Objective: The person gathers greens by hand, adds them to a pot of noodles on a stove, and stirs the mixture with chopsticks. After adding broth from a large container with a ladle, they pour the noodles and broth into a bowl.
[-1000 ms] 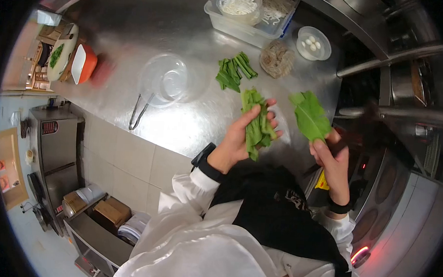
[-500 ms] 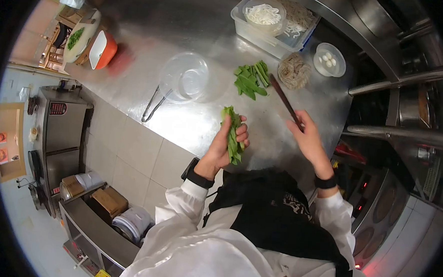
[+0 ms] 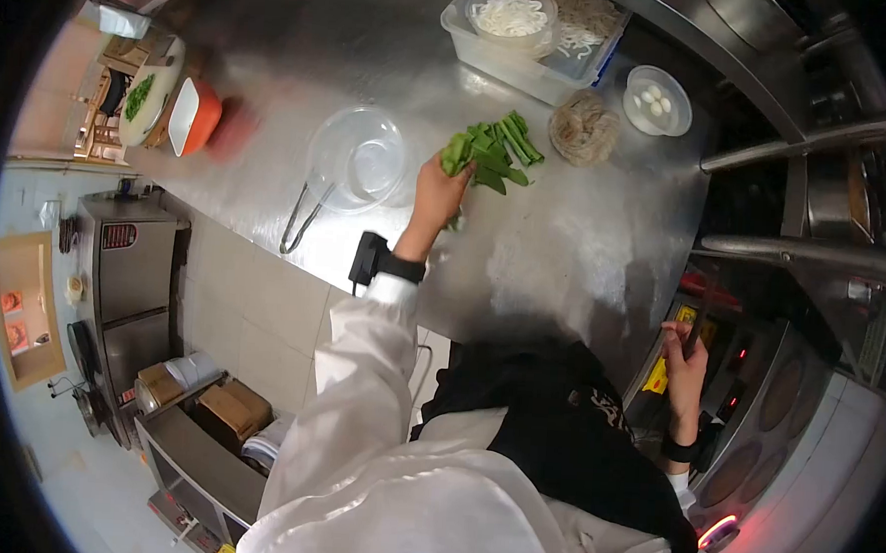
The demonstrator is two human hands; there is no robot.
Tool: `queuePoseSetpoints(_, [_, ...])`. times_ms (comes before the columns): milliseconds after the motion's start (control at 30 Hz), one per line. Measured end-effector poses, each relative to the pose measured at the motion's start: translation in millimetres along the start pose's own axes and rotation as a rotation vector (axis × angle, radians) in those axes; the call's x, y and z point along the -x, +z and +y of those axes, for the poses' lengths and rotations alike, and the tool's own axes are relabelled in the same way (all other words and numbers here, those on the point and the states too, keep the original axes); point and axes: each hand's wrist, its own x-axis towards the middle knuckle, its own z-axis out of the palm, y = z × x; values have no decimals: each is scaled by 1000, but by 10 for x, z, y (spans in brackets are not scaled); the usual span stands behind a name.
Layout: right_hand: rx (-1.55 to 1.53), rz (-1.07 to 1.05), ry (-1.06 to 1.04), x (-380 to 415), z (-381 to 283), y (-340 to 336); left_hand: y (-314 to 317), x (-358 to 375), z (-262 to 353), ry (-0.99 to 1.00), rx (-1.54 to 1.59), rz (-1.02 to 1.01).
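Note:
My left hand [image 3: 439,194] is closed on a bunch of leafy greens [image 3: 456,154], just left of the pile of cut green leaves and stems [image 3: 505,152] on the steel table. Some of the bunch is hidden behind the hand. Off the table's right side, my right hand [image 3: 685,367] grips a dark stick-like tool [image 3: 702,308], whose far end is hard to make out. A clear plastic bowl [image 3: 354,162] stands left of the left hand, with metal tongs [image 3: 304,219] beside it.
Noodles in a bowl [image 3: 513,18] sit in a clear bin [image 3: 514,73] at the back. Near it are a noodle bundle [image 3: 584,130] and a bowl of small white eggs [image 3: 658,102]. An orange tray [image 3: 205,117] is at left. Steel rails [image 3: 811,146] and a stove [image 3: 746,413] are at right.
My left hand has moved up with the greens to the cut pile. My right hand has moved right and down, off the table, with the dark tool. The view has shifted slightly.

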Motion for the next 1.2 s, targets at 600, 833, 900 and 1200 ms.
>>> queuePoseSetpoints(600, [-2, -19, 65, -32, -211, 163, -71, -261, 227, 168, 17, -121])
queuePoseSetpoints(833, [-86, -9, -106, 140, -291, 67, 242, 810, 518, -284, 897, -670])
queuePoseSetpoints(900, [-96, 30, -150, 307, -312, -18, 480, 1180, 675, -258, 966, -779])
queuePoseSetpoints(1200, [-181, 489, -341, 1771, 547, -766, 1799, 2219, 481, -516, 711, -1260])
